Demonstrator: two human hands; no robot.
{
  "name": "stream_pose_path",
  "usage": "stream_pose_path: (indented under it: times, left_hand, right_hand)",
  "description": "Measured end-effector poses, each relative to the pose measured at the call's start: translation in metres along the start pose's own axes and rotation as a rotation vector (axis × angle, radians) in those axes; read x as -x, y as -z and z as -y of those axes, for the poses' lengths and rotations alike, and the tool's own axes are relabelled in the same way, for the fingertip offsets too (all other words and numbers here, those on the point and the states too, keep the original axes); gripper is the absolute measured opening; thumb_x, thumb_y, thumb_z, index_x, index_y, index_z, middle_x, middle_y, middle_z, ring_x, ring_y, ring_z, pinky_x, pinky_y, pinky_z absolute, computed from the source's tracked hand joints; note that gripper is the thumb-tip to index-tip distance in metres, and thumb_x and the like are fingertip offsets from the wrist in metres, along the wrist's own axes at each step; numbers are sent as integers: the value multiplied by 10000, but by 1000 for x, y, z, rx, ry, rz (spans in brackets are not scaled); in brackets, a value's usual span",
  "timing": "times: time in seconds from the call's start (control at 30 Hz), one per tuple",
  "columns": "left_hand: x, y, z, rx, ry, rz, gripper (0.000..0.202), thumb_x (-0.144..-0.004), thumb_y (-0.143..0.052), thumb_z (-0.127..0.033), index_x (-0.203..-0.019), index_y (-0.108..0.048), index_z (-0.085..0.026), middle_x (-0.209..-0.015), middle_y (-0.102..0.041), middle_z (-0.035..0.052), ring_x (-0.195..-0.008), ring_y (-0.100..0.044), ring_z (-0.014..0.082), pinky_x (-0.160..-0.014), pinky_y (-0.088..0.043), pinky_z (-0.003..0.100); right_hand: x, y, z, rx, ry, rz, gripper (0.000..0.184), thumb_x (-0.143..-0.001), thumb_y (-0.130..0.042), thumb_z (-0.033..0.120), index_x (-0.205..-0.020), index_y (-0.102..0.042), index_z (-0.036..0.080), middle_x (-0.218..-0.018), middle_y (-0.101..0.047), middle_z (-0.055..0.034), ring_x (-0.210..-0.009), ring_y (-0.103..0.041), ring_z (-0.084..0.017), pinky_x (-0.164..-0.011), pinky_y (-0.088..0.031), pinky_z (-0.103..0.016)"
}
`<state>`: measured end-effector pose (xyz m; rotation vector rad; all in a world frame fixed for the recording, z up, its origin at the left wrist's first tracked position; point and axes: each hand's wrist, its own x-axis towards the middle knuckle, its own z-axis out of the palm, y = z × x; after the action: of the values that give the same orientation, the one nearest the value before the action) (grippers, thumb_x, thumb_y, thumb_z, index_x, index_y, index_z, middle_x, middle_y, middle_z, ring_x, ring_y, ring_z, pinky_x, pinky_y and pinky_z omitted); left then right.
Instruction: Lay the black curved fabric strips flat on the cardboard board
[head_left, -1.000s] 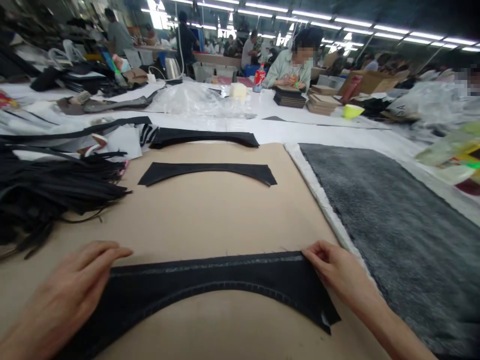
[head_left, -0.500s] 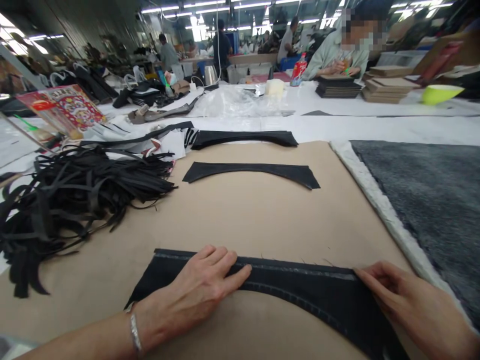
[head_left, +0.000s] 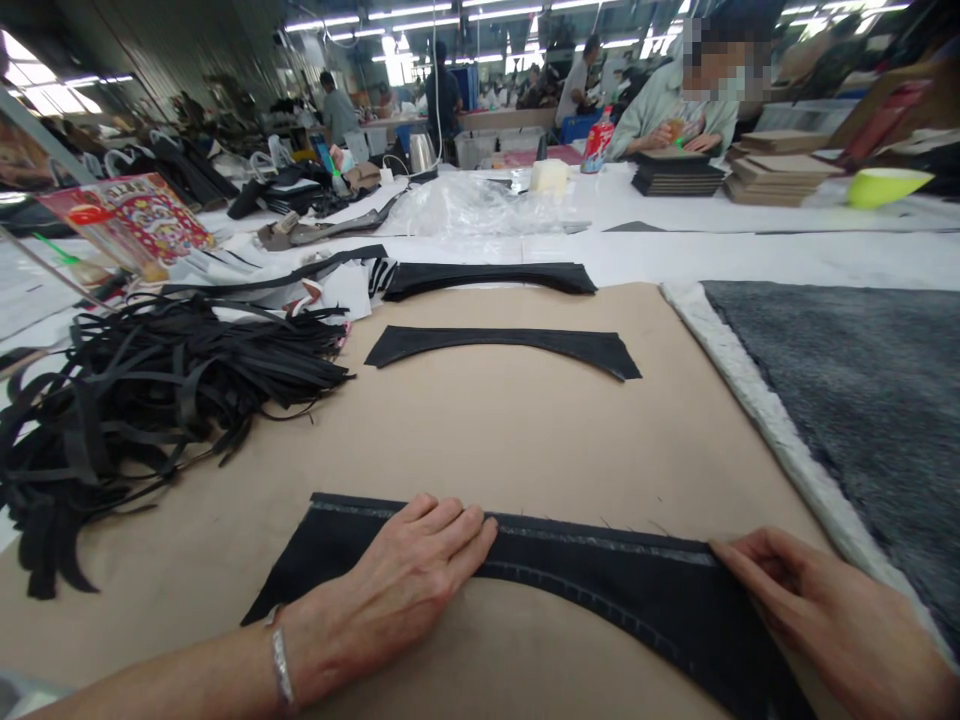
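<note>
A curved black fabric piece (head_left: 592, 580) lies near me on the tan board (head_left: 495, 440). My left hand (head_left: 405, 580) rests flat on its upper edge, fingers stretched out together. At the piece's right end my right hand (head_left: 817, 610) has its fingers curled and pressed onto the corner. A second curved black piece (head_left: 502, 345) lies farther up the board, and a third (head_left: 487, 275) sits at the board's far edge.
A tangled heap of black strips (head_left: 157, 390) lies left of the board. A grey fleecy sheet (head_left: 862, 400) covers the right side. A person in a pale green top (head_left: 675, 100) works at the far table beside stacked boards (head_left: 772, 180) and a green bowl (head_left: 885, 185).
My view swung left. My left hand slid right along the near black piece's top edge to its middle. My right hand has stayed on the right corner.
</note>
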<state>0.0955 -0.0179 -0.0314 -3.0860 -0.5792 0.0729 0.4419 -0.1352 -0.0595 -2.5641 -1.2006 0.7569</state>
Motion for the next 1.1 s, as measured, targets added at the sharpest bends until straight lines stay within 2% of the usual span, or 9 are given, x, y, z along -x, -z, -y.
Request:
stream_pose_path:
  times: [0.2,0.4,0.5,0.6,0.67,0.73,0.8,0.97,1.1]
  left_hand:
    - [3,-5,0,8,-12,8,413,-938,-417,-87,-1351,-414,-100,-1249,-555,77,-1053,-484,211,-925,-381,343]
    - [1,-9,1,35,-5,-1,395,-935,-444,-100,-1329,-432,-121,-1189,-578,75,-1021,-499,211,-898,-395,350]
    - [-3,-8,0,49,8,1,407,-918,-477,-93,-1321,-438,-137,-1137,-583,63,-987,-504,205,-878,-408,356]
    - [-6,-6,-3,53,8,-13,422,-913,-499,-110,-1329,-430,-145,-1104,-582,56,-969,-503,200,-862,-421,356]
    - [-8,-6,-4,51,8,-21,403,-919,-501,-128,-1317,-441,-146,-1083,-582,58,-957,-505,199,-848,-428,352]
    - [-9,-7,-5,47,18,-29,385,-924,-501,-142,-1305,-452,-149,-1075,-582,62,-956,-507,203,-838,-432,350]
    - [-9,-7,-6,42,30,-41,381,-928,-497,-148,-1306,-450,-149,-1084,-582,67,-966,-508,210,-837,-432,350]
    - [-6,-5,-6,69,28,-56,343,-941,-469,-154,-1284,-459,-136,-1093,-583,62,-965,-508,206,-837,-433,339]
    - [5,-1,2,122,42,-41,295,-922,-489,-123,-1216,-498,-138,-1126,-580,55,-957,-505,194,-853,-425,329]
  right_hand:
    - [0,-1,6,16,-56,30,552,-631,-294,737,-768,-570,279,-758,-672,-2,-730,-632,-238,-666,-426,-345]
    - [-2,-3,3,-19,-68,-104,535,-592,-313,746,-801,-441,271,-615,-589,12,-596,-582,-230,-609,-418,-365]
    - [-8,0,-9,-110,91,-138,549,-644,-379,717,-912,-501,253,-749,-641,-20,-693,-624,-246,-657,-466,-368]
    - [-2,2,-4,-85,307,-319,449,-799,-388,593,-983,-588,235,-933,-651,-61,-732,-634,-234,-664,-487,-363]
    - [10,-3,16,-25,542,-405,345,-903,-378,438,-1064,-613,243,-1043,-620,-65,-803,-629,-208,-694,-496,-330]
    - [26,-16,46,6,848,-331,336,-940,-356,248,-1179,-592,261,-1135,-581,-61,-969,-596,-181,-804,-497,-286]
    - [37,-35,75,67,1057,-227,475,-880,-345,82,-1270,-553,256,-1176,-563,-67,-1056,-550,-182,-886,-481,-301]
    - [40,-73,94,172,1174,-154,629,-741,-348,-48,-1305,-536,156,-1174,-564,-110,-1032,-527,-226,-885,-496,-401]
    - [32,-75,83,215,1207,-171,630,-748,-340,-60,-1316,-518,144,-1187,-550,-113,-1054,-513,-223,-882,-499,-390]
